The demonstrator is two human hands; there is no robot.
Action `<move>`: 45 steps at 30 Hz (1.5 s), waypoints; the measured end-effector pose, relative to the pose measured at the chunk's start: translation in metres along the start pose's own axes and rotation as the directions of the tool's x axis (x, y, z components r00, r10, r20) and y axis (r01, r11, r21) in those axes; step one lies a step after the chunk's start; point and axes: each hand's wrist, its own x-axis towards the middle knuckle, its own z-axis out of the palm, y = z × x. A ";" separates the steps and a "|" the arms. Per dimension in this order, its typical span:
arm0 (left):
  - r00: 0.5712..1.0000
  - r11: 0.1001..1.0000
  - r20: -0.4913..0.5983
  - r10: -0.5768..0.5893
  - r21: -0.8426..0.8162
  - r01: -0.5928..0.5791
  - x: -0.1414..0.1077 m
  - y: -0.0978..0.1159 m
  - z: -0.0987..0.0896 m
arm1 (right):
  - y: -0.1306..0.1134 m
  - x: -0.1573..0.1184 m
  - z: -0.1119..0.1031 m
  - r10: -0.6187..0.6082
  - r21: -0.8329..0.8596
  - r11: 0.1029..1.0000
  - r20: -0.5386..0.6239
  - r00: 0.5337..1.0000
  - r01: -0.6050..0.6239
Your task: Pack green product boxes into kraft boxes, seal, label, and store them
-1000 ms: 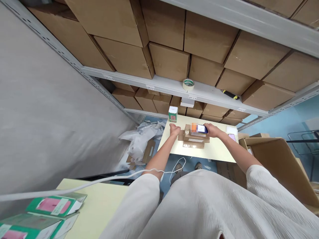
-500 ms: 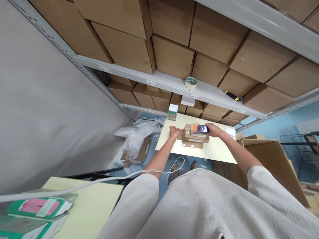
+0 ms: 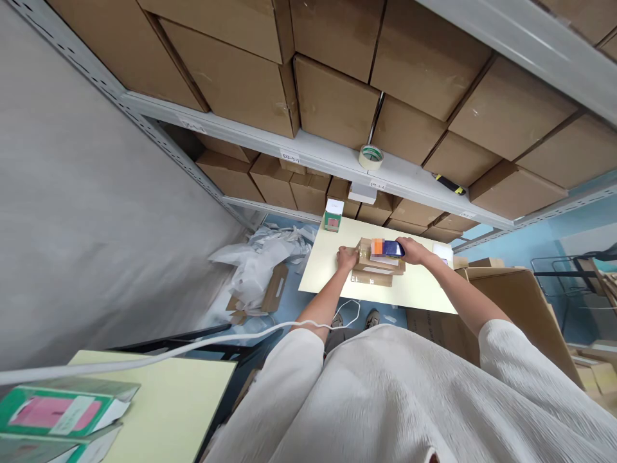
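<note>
The left hand (image 3: 348, 257) is at the left end of a small cardboard box (image 3: 378, 268), its fingers bent against the flap there; at this distance I cannot tell whether they grip the cardboard or only press on it. The right hand (image 3: 413, 251) is closed around the right end of a dark blue object (image 3: 394, 249), which it holds above the box, with a blurred orange patch at the object's left end. The box sits near the middle of a pale yellow table (image 3: 321, 273), between the 2 hands, with a taped flap (image 3: 371, 278) spread out on the side toward the person. A green and white carton (image 3: 333, 215) stands upright at the table's far left corner, and a white item (image 3: 442, 253) lies at the right end, beyond the right hand. On the grey shelf (image 3: 318, 153) behind, a tape roll (image 3: 371, 157) and a yellow and black cutter (image 3: 449, 184) lie in front of stacked brown boxes (image 3: 332, 103). A white cable (image 3: 207, 348) crosses in front of the left arm, above a 2nd table (image 3: 186, 392) at lower left, where at least 2 green boxes (image 3: 91, 413) with pink panels lie.
</note>
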 end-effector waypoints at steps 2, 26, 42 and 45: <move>1.000 1.000 -0.031 -0.004 -0.014 0.004 -0.003 0.001 -0.004 | 0.001 -0.001 0.001 -0.001 0.008 1.000 0.000 1.000 0.001; 0.763 0.516 0.618 0.190 0.598 -0.613 -0.012 0.070 -0.018 | 0.017 -0.022 0.016 -0.040 0.067 0.997 -0.050 0.998 0.043; 0.790 0.484 0.596 0.139 0.655 -0.580 -0.011 0.079 -0.018 | 0.150 -0.113 0.046 0.121 -0.005 0.993 0.036 0.992 -0.121; 0.796 0.480 0.590 0.138 0.663 -0.574 -0.012 0.081 -0.017 | 0.173 -0.123 0.055 0.166 -0.017 0.986 0.055 0.985 -0.165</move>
